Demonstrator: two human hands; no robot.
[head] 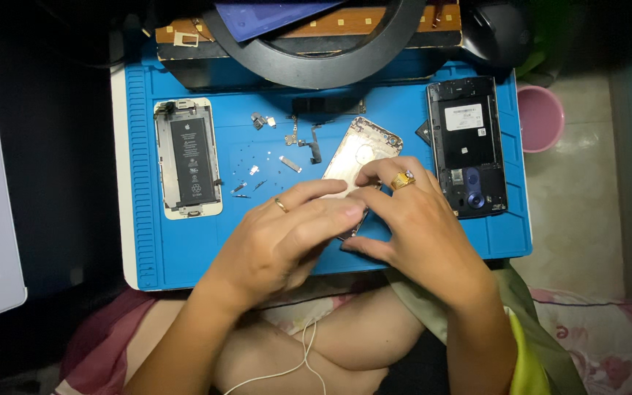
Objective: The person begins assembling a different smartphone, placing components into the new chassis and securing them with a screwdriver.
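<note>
A gold-coloured phone back housing [360,153] lies tilted on the blue work mat [184,249]. My left hand [287,238], with a thin ring, lies over its lower end, fingers stretched across it. My right hand [411,227], with a large gold ring, grips the housing's lower right side. The housing's lower half is hidden under both hands. Small screws and metal brackets [287,150] lie scattered just left of the housing.
An opened phone with its black battery showing [188,157] lies at the mat's left. A black opened phone [468,146] lies at the right. A ring light and a wooden box [309,44] stand at the back. A pink bowl [543,117] sits off the mat's right. A white cable [298,366] crosses my lap.
</note>
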